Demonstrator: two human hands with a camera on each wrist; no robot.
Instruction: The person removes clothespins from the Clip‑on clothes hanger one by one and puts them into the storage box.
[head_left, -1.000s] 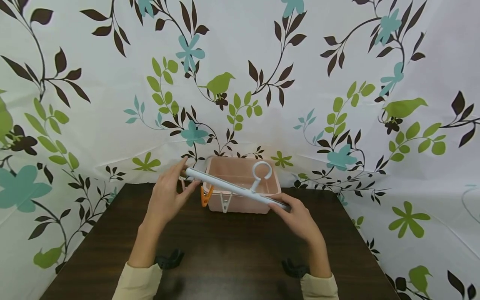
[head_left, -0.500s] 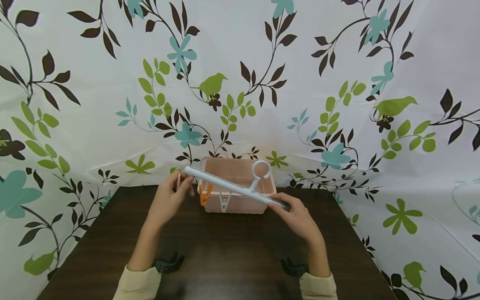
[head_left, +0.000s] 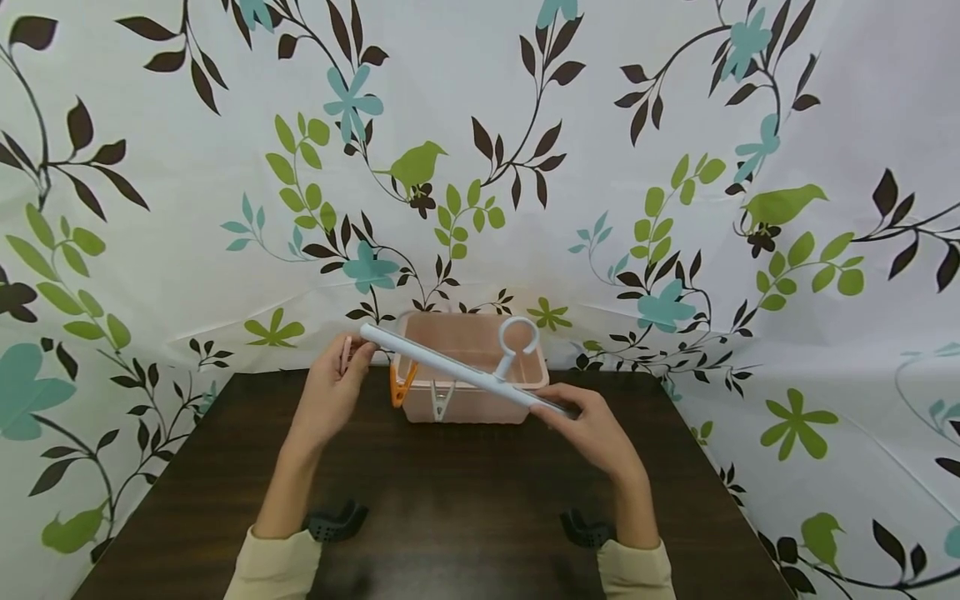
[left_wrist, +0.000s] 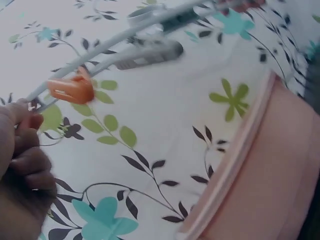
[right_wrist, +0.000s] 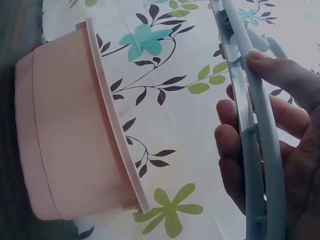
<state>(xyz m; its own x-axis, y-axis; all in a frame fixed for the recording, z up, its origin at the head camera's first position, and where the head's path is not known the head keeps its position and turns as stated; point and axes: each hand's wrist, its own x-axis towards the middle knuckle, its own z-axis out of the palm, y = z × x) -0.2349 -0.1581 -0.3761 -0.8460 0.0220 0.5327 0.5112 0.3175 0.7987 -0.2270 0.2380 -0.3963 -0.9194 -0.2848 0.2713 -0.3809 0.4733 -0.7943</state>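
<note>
A light blue-white clip hanger [head_left: 450,365] with a ring-shaped hook [head_left: 519,335] is held in the air, its left end higher than its right. My right hand [head_left: 596,425] grips the bar near the right end, thumb on one side and fingers on the other. At the left end, my left hand [head_left: 327,387] pinches a small pink clip [head_left: 345,354], mostly covered by the fingers. An orange clip [head_left: 402,383] and a white clip [head_left: 441,402] hang from the bar. The left wrist view shows the orange clip [left_wrist: 72,90] close to the left fingertips.
Behind the hanger, a pink plastic bin [head_left: 468,407] stands at the back of the dark wooden table [head_left: 465,500]. A white sheet [head_left: 480,275] with leaves and birds hangs beyond it. Black straps [head_left: 337,522] sit at both wrists.
My left hand has gone from spread fingers around the hanger's left end to pinching the pink clip, shifting slightly left. The hanger stays nearly in place in my right hand.
</note>
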